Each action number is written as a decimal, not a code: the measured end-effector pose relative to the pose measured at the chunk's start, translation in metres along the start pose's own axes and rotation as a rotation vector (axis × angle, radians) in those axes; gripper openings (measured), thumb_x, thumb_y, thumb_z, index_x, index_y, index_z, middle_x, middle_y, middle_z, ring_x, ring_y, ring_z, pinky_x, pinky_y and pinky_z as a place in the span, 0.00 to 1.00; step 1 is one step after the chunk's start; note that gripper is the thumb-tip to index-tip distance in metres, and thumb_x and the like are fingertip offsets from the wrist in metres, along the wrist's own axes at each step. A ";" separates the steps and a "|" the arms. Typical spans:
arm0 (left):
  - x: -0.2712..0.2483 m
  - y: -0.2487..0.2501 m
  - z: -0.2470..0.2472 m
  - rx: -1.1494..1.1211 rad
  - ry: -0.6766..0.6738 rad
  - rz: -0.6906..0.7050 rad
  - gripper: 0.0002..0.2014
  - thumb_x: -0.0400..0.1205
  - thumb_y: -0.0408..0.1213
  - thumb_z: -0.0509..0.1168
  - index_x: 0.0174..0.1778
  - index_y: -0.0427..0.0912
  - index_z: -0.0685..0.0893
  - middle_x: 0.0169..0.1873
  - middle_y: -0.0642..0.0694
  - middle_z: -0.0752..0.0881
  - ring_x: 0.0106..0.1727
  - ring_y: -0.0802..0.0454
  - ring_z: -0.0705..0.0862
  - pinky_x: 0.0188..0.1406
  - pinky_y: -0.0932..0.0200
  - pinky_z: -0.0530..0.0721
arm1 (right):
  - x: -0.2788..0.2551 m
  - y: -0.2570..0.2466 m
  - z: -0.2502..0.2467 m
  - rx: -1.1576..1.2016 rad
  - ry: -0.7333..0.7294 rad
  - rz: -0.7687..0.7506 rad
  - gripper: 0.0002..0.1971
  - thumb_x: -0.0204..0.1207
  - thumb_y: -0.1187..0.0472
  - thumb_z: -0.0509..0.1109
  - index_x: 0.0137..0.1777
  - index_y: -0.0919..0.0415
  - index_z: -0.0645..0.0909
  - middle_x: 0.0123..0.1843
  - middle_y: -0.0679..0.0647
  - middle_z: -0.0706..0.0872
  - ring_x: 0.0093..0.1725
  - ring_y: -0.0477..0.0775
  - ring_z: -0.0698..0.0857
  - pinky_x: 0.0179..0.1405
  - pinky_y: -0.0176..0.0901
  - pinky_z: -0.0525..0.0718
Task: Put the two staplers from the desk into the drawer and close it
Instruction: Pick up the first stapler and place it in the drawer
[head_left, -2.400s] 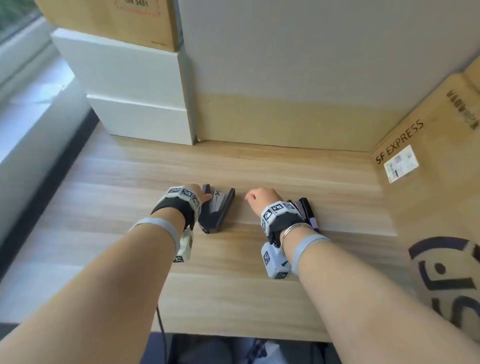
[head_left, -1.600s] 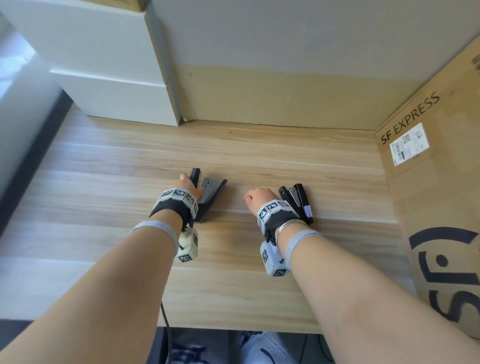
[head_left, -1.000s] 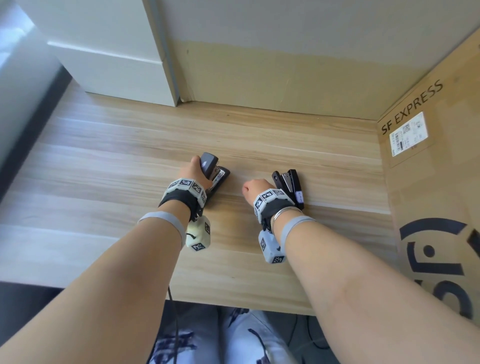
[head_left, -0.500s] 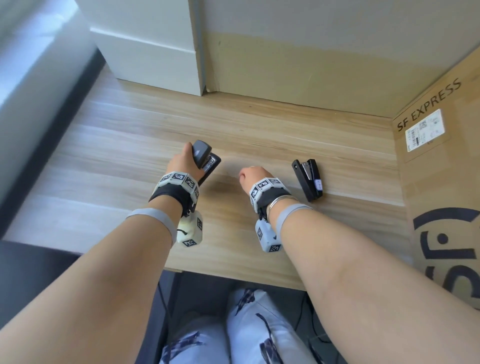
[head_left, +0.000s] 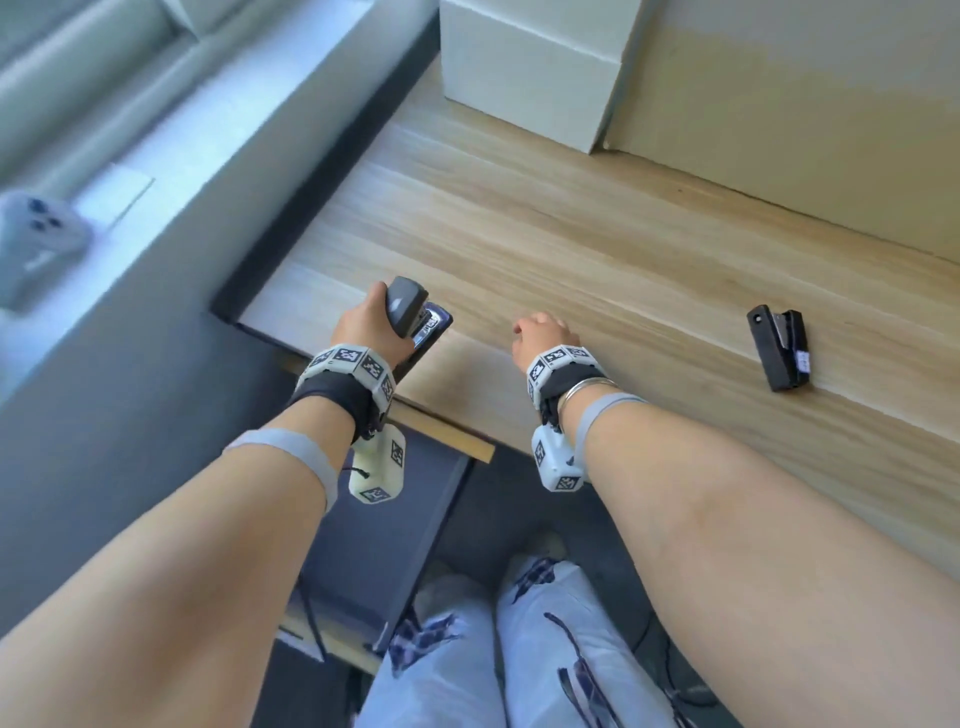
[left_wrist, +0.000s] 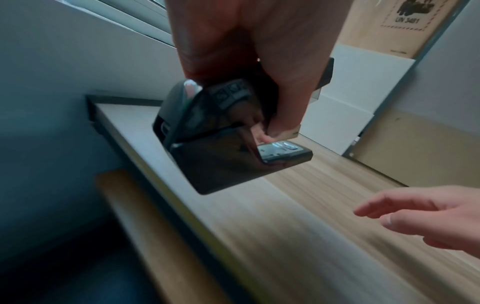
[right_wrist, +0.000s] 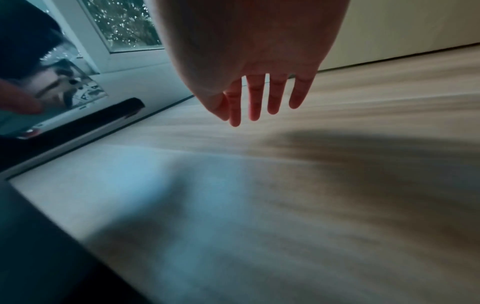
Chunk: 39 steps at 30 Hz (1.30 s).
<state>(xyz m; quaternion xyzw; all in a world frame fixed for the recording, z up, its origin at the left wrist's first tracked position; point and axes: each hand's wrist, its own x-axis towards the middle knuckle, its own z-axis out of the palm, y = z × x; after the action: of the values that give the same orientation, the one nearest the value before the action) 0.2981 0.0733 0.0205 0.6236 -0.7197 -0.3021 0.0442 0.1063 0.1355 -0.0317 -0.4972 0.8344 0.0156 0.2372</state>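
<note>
I have my left hand (head_left: 363, 327) wrapped around the first stapler (head_left: 415, 317), fingers (left_wrist: 285, 98) curled over its top arm and thumb on the other side, and it is lifted clear of the counter (head_left: 597, 249), hanging over the front left corner; in the left wrist view its base hangs apart from the top, so it gapes a little in my grasp. My right hand (head_left: 540, 338) holds nothing: in the right wrist view its fingers (right_wrist: 255, 98) are straight and slightly spread, hovering just above the wood near the front edge. The second stapler (head_left: 777, 347) lies untouched on the counter, well to the right of that hand and near the front edge. Below the front left corner I see a dark unit with a wooden strip (head_left: 441, 431) along its top, which I take for the drawer front, but I cannot tell from these views whether the drawer is open or how far. So I judge the task barely begun: one stapler is picked up but not stowed, the other still waits on the counter, and getting both into the drawer and pushing it closed all remain to be done. A white box (head_left: 530, 67) sits at the back edge, clear of everything
</note>
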 end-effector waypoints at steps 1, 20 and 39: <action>-0.005 -0.015 -0.005 -0.009 0.015 -0.019 0.16 0.72 0.33 0.67 0.46 0.42 0.65 0.40 0.39 0.79 0.43 0.38 0.79 0.39 0.54 0.72 | -0.002 -0.009 0.007 0.002 -0.001 -0.013 0.19 0.81 0.62 0.59 0.71 0.51 0.76 0.75 0.54 0.74 0.74 0.60 0.71 0.72 0.51 0.70; -0.036 -0.208 0.050 -0.097 0.069 -0.359 0.16 0.73 0.40 0.68 0.43 0.42 0.65 0.37 0.42 0.81 0.38 0.38 0.82 0.36 0.54 0.77 | 0.001 -0.067 0.109 -0.088 0.281 0.052 0.27 0.84 0.50 0.48 0.82 0.36 0.48 0.87 0.43 0.48 0.87 0.58 0.46 0.83 0.63 0.44; 0.019 -0.273 0.160 -0.003 -0.090 -0.516 0.20 0.75 0.39 0.67 0.59 0.39 0.70 0.51 0.31 0.86 0.52 0.32 0.86 0.44 0.46 0.83 | 0.005 -0.066 0.120 -0.109 0.463 0.037 0.28 0.79 0.50 0.55 0.80 0.37 0.60 0.85 0.47 0.60 0.85 0.60 0.58 0.81 0.64 0.53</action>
<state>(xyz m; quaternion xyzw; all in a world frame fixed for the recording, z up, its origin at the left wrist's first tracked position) 0.4611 0.1053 -0.2492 0.7725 -0.5375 -0.3318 -0.0655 0.2052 0.1299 -0.1265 -0.4842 0.8735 -0.0495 0.0123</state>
